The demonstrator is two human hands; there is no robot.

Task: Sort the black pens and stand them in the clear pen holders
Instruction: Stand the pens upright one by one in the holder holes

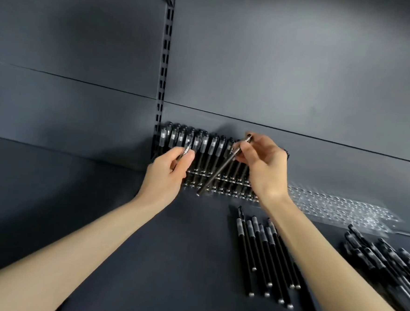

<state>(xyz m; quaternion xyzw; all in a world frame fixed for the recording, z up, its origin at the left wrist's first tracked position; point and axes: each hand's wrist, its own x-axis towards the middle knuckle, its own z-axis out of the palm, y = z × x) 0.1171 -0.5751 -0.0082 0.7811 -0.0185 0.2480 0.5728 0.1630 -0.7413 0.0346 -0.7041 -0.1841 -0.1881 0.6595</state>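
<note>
Bare forearms (76,250) up from both lower corners. At centre: left hand (169,172) curled, gripping a blurred pen (187,149); right hand (266,169) pinching a slanted black pen (218,174) between thumb and fingertips.

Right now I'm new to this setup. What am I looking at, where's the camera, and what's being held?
There is no machine here: a person works with two bare hands. The single picture comes from a wide-angle camera worn on the person's head, looking forward and down, so both forearms reach in from the bottom edge. The left hand grips a black pen that is mostly hidden in the grip. The right hand pinches a second pen, which slants down to the left. Behind the hands, standing pens fill the clear pen holders on the left, while the part on the right holds none. On the dark shelf lie a row of loose pens and a messier pile at the far right.
</note>
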